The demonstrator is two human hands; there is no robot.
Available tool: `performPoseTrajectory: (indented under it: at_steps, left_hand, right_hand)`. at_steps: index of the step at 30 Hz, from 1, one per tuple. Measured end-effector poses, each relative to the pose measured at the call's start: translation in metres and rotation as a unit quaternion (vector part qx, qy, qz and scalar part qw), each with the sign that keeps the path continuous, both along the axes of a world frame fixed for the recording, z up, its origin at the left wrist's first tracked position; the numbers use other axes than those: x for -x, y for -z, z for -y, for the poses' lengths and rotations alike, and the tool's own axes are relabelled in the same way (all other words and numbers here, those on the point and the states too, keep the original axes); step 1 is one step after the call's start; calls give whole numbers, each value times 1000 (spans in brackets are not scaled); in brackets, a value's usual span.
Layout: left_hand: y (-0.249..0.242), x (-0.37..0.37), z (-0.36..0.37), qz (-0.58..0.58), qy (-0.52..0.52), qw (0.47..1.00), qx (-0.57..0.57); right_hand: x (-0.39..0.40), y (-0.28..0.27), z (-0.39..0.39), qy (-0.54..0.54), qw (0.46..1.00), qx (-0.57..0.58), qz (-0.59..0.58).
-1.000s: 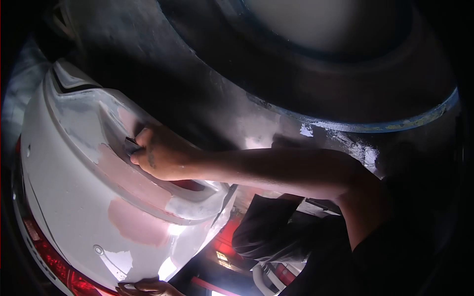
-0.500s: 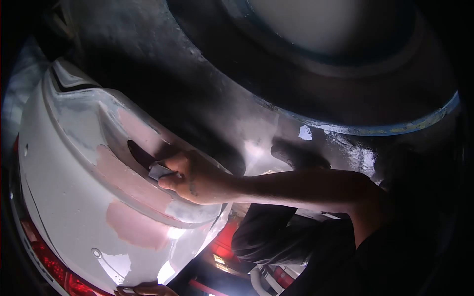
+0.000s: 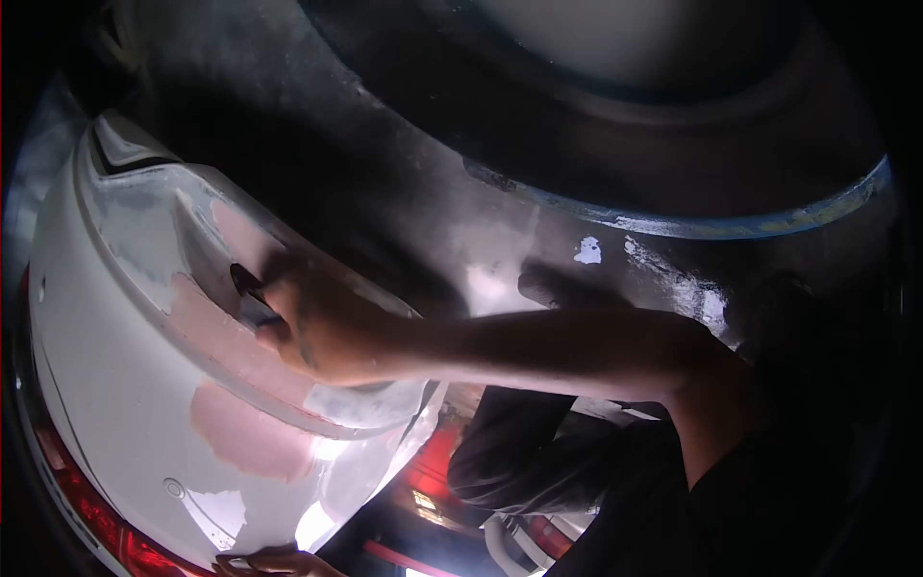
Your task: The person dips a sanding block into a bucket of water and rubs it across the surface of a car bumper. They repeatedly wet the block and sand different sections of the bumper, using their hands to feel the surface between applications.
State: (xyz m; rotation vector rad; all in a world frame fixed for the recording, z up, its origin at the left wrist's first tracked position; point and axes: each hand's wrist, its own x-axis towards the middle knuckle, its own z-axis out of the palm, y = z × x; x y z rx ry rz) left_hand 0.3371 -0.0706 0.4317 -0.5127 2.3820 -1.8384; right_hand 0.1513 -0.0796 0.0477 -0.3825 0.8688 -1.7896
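Observation:
My right hand [image 3: 322, 332] reaches in from the right and pinches a small flat grey piece [image 3: 255, 310] between thumb and fingers. The hand is against a white car panel [image 3: 115, 356], beside a dark recess [image 3: 240, 279]. Pink filler patches lie around the recess and lower down; the larger lower patch [image 3: 245, 433] has a ragged edge. At the bottom edge of the view, my left hand [image 3: 274, 562] lies on the panel's rim with its fingers extended, partly cut off by the frame.
A red tail light [image 3: 101, 514] runs along the lower left. At the top right stands a large dark round object with a worn blue rim [image 3: 750, 228]. Dark-clothed legs [image 3: 519, 452] and a dark shoe [image 3: 558, 287] are near my right forearm. Something red [image 3: 433, 466] shows below.
My right hand has moved left along the panel with the grey piece, and covers more of the recess. The whole view has shifted slightly. My left hand stays at the rim.

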Motion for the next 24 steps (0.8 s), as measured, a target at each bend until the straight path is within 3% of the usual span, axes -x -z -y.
performPoseTrajectory:
  at_steps: [4, 6, 9, 11, 13, 15, 16, 17, 20, 21, 23, 24]
  left_hand:
    - [3, 5, -3, 17, 4, 1000, 14]
    - [-1, 5, 0, 22, 0, 1000, 10]
    - [-4, 5, 0, 25, -4, 999, 26]
    - [-6, 5, -3, 27, -16, 998, 50]
    - [22, 18, -11, 5, -17, 998, 63]
    - [89, 61, -30, -129, 48, 962, -236]
    - [124, 80, -47, -137, 18, 938, -317]
    - [159, 96, -62, -145, -12, 906, -396]
    - [221, 132, -80, -123, -84, 822, -550]
    - [240, 140, -81, -133, -109, 792, -586]
    - [270, 154, -80, -169, -119, 744, -635]
    - [282, 167, -81, -178, -138, 726, -649]
  right_hand:
    - [-23, 18, -38, -21, 994, 47, 96]
    - [12, 28, -50, -188, 940, 30, 282]
    - [15, 36, -39, 6, 974, 12, 227]
    - [15, 41, -39, 23, 976, 31, 215]
    - [31, 41, -44, 43, 979, 56, 193]
    - [53, 32, -61, 18, 984, 70, 160]
    - [65, 26, -64, 108, 987, 98, 62]
    - [78, 21, -63, 288, 948, 110, -81]
    - [160, -1, -118, 317, 903, 31, -288]
    - [176, 7, -130, 320, 900, 33, -295]
    - [202, 21, -148, 375, 740, -153, -538]
    - [209, 20, -151, 376, 737, -155, -540]
